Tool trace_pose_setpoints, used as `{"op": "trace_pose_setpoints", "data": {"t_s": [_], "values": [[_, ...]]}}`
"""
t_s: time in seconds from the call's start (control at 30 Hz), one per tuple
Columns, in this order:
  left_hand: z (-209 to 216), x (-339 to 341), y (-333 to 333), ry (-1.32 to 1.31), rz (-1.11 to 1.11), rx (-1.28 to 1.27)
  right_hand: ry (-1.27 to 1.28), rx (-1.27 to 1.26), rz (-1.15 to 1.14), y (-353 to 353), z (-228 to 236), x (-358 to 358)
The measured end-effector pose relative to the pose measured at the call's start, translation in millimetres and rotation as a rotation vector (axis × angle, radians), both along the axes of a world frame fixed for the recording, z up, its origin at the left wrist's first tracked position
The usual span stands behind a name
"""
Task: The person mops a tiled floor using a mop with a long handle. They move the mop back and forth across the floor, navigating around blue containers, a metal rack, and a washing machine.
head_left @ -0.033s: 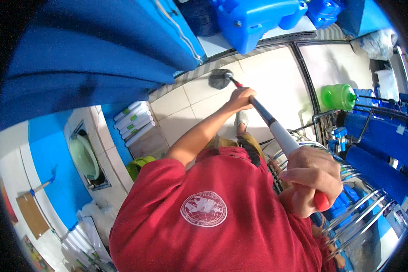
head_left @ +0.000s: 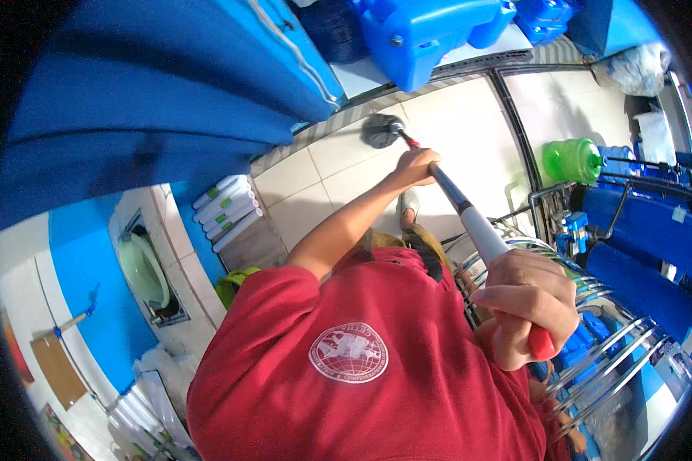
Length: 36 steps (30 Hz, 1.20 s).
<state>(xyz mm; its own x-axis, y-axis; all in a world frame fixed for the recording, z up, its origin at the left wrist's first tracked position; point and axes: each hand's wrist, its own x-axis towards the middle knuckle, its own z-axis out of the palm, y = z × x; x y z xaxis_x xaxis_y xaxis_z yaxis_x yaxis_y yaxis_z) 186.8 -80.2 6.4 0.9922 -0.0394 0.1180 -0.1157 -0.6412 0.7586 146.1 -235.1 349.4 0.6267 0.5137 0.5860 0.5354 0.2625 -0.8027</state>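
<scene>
Both of my hands are closed around the long handle of a mop [head_left: 448, 187], which slants across the floor in front of me. My left hand [head_left: 417, 167] grips the lower part, just above a red joint. My right hand [head_left: 529, 307] wraps the pale upper end, and a red tip sticks out below its fingers. The dark grey mop head [head_left: 380, 131] lies on the cream floor tiles [head_left: 346, 163], close to the patterned border by the blue curtain. Its strands are a little blurred.
A blue curtain [head_left: 154, 100] hangs at the left, with white cylinders [head_left: 227, 211] stacked below it. Blue containers [head_left: 423, 38] stand at the far side. A chrome wire rack [head_left: 592, 376] is close at my right, with a green water jug [head_left: 570, 161] beyond it.
The mop head has shifted slightly to the right along the floor, and my left hand has moved a little right with the handle. My right hand stays nearly in place.
</scene>
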Motion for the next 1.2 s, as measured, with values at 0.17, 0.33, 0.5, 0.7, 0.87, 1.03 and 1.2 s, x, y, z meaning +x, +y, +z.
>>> {"op": "trace_pose_setpoints", "data": {"t_s": [0.17, 0.33, 0.5, 0.7, 0.87, 1.03, 1.2], "values": [[-47.4, 91.4, -75.2, 0.259, -0.208, 0.086, -0.112, -0.311, -0.279, -22.8, -17.6, 18.8], [-77.5, 144.7, -124.6, 0.387, -0.228, -0.359, -0.085, -0.307, -0.567, -36.3, -54.4, 31.5], [-23.6, 151.9, -178.6, 0.097, -0.486, 0.213, 0.011, -0.059, -1.064, -105.8, -44.9, 40.1], [27.3, 85.7, -162.3, 0.188, -0.619, -0.029, 0.019, 0.120, -0.589, -174.4, -8.4, 13.2], [26.7, 48.5, -122.5, 0.240, -0.758, 0.082, -0.023, 0.131, -0.537, -159.5, -17.0, -1.9], [15.3, 68.2, -73.7, 0.203, -0.799, 0.204, 0.000, 0.220, -0.571, -117.2, -34.4, 4.2], [-4.7, 83.4, -26.8, 0.214, -0.746, 0.215, 0.054, 0.316, -0.590, -80.2, -72.0, -2.9]]}}
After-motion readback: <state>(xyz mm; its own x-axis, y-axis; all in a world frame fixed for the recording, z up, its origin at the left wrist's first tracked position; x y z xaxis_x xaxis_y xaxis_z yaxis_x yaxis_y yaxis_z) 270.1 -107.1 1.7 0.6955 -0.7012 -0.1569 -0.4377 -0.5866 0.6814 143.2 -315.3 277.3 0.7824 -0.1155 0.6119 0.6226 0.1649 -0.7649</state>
